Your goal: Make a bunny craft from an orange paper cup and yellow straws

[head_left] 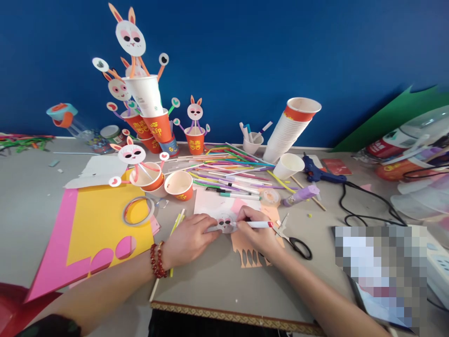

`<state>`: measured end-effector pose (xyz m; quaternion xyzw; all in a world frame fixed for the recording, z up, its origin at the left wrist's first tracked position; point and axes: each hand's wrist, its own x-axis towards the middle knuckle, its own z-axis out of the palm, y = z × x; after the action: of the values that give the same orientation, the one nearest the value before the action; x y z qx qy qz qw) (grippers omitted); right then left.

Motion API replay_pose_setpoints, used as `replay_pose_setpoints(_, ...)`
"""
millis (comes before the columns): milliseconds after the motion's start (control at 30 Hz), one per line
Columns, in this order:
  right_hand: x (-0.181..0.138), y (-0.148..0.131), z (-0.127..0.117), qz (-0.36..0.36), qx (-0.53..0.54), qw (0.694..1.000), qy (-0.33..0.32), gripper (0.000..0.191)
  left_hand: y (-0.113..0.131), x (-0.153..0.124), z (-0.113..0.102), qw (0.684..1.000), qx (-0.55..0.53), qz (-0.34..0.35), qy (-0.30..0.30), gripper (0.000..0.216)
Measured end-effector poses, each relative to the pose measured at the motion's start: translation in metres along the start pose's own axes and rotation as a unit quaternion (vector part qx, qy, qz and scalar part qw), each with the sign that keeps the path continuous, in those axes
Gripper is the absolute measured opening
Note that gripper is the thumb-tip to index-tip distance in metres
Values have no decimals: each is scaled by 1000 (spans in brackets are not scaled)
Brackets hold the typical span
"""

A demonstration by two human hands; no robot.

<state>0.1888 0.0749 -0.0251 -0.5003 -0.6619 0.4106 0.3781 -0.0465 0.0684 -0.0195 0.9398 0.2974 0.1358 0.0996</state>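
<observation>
My left fingers (207, 221) grip the paper face (226, 225) inward of the front tabletop (203, 281) edge, apparently steadying it; my right fingers (247, 213) clamp the marker (261, 224), seemingly for tip control.

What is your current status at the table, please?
Left hand on rabbit-face disc. Right hand gripping white marker, tip at the disc. Scissors lying close beside right wrist.

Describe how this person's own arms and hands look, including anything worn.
The left hand and right hand are both ungloved. Reddish-brown beaded strands circle the left wrist; none shows on the right. A dark sleeve edges in at the lower-left corner; the right forearm is uncovered as far as the picture shows.
</observation>
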Motion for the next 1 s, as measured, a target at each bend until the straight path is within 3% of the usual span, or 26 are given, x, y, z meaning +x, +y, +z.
replay_pose_setpoints(333,-4,-3,15,-1,3,999,-32,11,1,1,-2,1000,9,8,-7,28)
replay_pose_setpoints(1000,-4,2,16,-25,-37,998,-43,10,1,1,-2,1000,0,9,-8,30)
